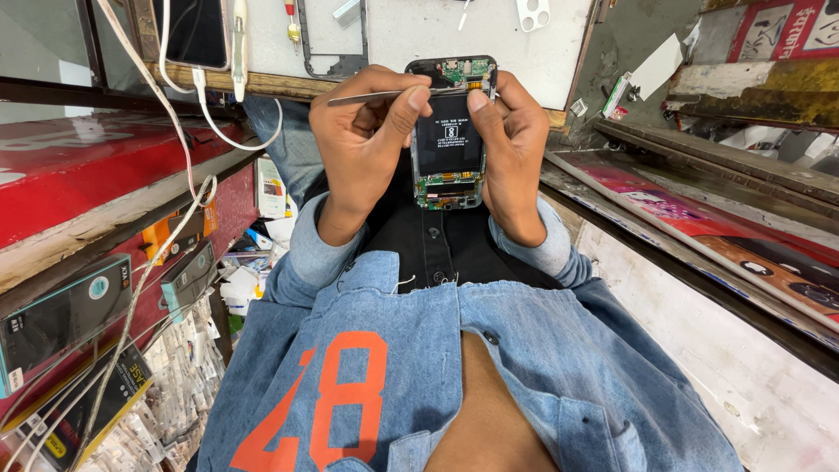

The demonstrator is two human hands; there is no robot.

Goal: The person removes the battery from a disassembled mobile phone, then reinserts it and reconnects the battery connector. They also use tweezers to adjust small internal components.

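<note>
While we look down past our denim shirt, the opened phone sits upright between our two hands, its back cover off so that the dark battery and green circuit boards at both ends show. Our left hand curls against the phone's left side and pinches a pair of metal tweezers between thumb and forefinger, the tips reaching across to the phone's top board. Our right hand wraps the phone's right edge, thumb pressed on the upper battery face, fingers closed behind.

Just beyond the phone's top end lies a white work mat on a wooden bench; on it rest a bare phone frame, a small red-handled screwdriver and a white camera-ring part. Left of the phone, a second handset lies with a white cable trailing down over the bench edge. Further left and lower, a red shelf carries boxed accessories. Right of the phone runs a sloped counter edge. Open room is narrow: only the gap over our lap below the phone.
</note>
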